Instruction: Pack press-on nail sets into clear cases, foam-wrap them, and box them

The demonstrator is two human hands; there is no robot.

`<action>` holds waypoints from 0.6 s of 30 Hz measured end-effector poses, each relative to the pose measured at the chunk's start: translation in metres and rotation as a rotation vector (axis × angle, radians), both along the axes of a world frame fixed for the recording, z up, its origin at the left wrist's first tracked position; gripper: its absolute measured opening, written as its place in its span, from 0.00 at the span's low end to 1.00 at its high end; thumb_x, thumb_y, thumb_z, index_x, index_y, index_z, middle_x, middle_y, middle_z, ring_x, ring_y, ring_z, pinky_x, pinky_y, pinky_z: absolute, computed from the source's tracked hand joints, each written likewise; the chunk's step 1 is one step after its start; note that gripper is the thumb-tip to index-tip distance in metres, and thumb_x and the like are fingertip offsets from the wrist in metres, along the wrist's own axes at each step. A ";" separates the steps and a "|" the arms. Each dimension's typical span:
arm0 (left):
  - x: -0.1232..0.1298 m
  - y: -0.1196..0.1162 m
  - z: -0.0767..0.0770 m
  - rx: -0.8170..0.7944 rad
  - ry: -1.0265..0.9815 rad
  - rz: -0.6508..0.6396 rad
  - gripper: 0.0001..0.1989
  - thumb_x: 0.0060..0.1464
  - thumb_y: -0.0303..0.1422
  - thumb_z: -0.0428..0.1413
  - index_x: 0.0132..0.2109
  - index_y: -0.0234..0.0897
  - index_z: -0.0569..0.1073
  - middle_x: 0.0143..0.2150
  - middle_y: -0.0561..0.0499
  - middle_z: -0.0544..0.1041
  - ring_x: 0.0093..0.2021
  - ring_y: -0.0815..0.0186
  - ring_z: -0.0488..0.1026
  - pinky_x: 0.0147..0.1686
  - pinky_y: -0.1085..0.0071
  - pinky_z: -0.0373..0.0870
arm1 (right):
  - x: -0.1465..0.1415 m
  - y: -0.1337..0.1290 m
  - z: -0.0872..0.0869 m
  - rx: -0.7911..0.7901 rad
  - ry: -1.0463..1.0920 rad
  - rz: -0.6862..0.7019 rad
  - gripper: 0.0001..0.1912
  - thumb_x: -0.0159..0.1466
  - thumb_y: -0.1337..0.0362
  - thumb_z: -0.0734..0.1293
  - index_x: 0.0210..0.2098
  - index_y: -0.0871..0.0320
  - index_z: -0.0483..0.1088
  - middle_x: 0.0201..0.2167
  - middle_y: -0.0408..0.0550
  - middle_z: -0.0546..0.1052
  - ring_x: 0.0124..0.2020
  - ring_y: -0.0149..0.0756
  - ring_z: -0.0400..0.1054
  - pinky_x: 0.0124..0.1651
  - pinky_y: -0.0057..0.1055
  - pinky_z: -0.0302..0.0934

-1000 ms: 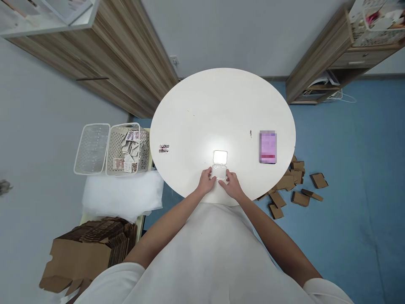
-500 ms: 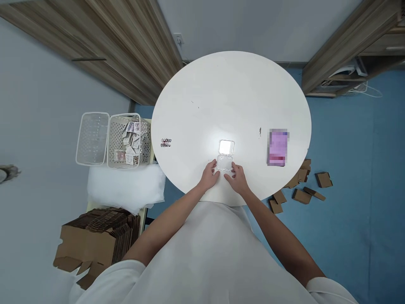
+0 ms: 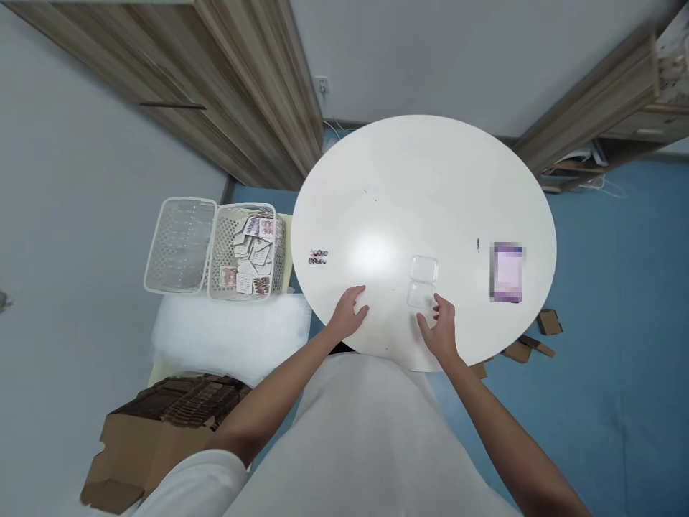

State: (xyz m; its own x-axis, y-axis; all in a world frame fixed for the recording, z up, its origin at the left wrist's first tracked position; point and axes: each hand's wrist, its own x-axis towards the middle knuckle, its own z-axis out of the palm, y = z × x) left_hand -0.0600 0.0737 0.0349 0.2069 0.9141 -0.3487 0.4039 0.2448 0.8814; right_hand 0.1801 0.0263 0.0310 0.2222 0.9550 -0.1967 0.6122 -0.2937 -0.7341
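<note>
A clear plastic hinged case (image 3: pixel 423 281) lies open and flat on the white table, its two halves one behind the other. My right hand (image 3: pixel 441 327) is at the case's near right corner with thumb and fingers apart; whether the fingertips touch the case I cannot tell. To the left, my left hand (image 3: pixel 347 314) hovers low over the table near its front edge. Its thumb and fingers are spread with nothing between them, apart from the case. Beyond it on the left sits a small group of dark, shiny round pieces (image 3: pixel 317 257) in two rows.
A blurred purple pack (image 3: pixel 507 273) lies on the oval white table (image 3: pixel 425 165). At left stand a white basket (image 3: pixel 215 251) of printed cards, a clear-walled bin (image 3: pixel 180 244), white plastic sheeting (image 3: pixel 231 334) and flattened cardboard (image 3: pixel 156 445). Small boxes (image 3: pixel 549 322) lie on the floor.
My left hand has moved left, away from the case, and its fingers have spread. My right hand stays by the case. The whole view has shifted, so the table sits further right.
</note>
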 end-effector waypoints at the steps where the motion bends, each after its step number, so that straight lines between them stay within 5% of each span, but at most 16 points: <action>1: -0.020 0.006 0.001 0.035 0.036 0.004 0.22 0.49 0.31 0.52 0.53 0.44 0.63 0.55 0.48 0.62 0.53 0.60 0.61 0.48 0.64 0.64 | -0.011 0.003 0.004 0.016 -0.014 0.031 0.31 0.57 0.56 0.60 0.58 0.55 0.49 0.49 0.56 0.59 0.45 0.43 0.59 0.44 0.44 0.60; 8: -0.127 0.068 -0.013 0.195 0.438 -0.031 0.25 0.48 0.30 0.53 0.55 0.35 0.60 0.49 0.43 0.64 0.49 0.56 0.64 0.49 0.60 0.61 | -0.121 0.064 0.006 -0.060 -0.015 0.370 0.25 0.58 0.58 0.59 0.55 0.53 0.54 0.48 0.52 0.63 0.48 0.43 0.58 0.50 0.44 0.57; 13: -0.137 0.106 -0.023 0.075 0.516 -0.119 0.30 0.46 0.29 0.55 0.57 0.33 0.56 0.47 0.42 0.64 0.44 0.57 0.66 0.41 0.64 0.64 | -0.185 0.111 -0.019 -0.148 -0.017 0.400 0.28 0.57 0.61 0.61 0.56 0.53 0.52 0.49 0.52 0.61 0.50 0.43 0.56 0.51 0.43 0.55; 18: -0.134 0.120 -0.028 0.099 0.495 -0.187 0.32 0.46 0.28 0.56 0.58 0.36 0.54 0.46 0.44 0.63 0.42 0.60 0.67 0.38 0.69 0.64 | -0.211 0.141 -0.034 -0.133 -0.126 0.377 0.30 0.57 0.63 0.61 0.58 0.55 0.49 0.44 0.52 0.63 0.45 0.43 0.59 0.47 0.42 0.57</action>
